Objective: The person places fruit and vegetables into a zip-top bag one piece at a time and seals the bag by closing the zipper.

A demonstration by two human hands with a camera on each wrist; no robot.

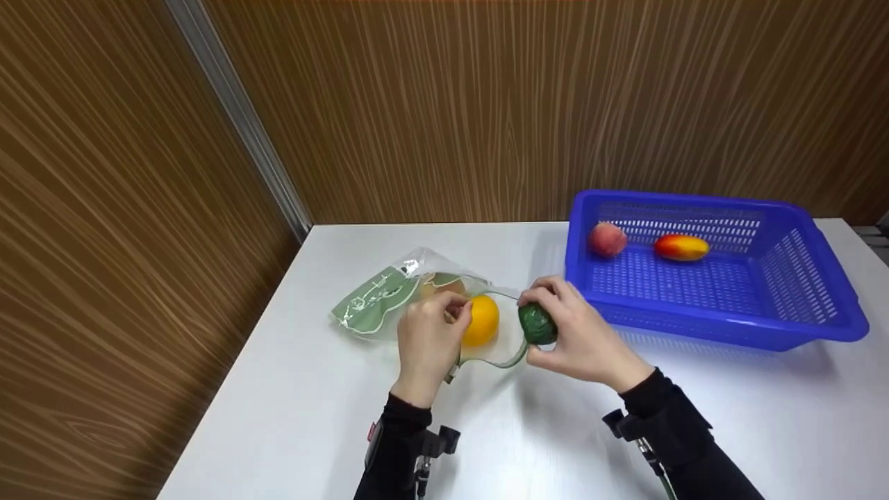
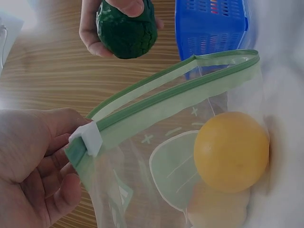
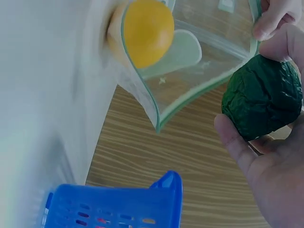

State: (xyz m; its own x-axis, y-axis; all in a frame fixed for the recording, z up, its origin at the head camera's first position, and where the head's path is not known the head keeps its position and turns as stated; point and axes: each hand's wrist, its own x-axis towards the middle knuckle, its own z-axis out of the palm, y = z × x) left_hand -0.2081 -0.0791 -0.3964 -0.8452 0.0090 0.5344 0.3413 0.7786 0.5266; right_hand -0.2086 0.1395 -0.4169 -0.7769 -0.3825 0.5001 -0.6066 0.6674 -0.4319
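Left hand (image 1: 427, 337) pinching, right hand (image 1: 580, 337) curled round its load: beyond the right grip stands the basket (image 1: 715, 320), and the left grip has the bag (image 1: 375, 305) by a zip corner, its mouth gaping between both. Limp and filmy, the bag likely folds easily, so its firmer zip edge suits holding; inside, beside the left grip, sits the orange (image 1: 483, 321). Clasped in the right grip, the green ball (image 1: 537, 323) looks light and slick, best taken round its middle.
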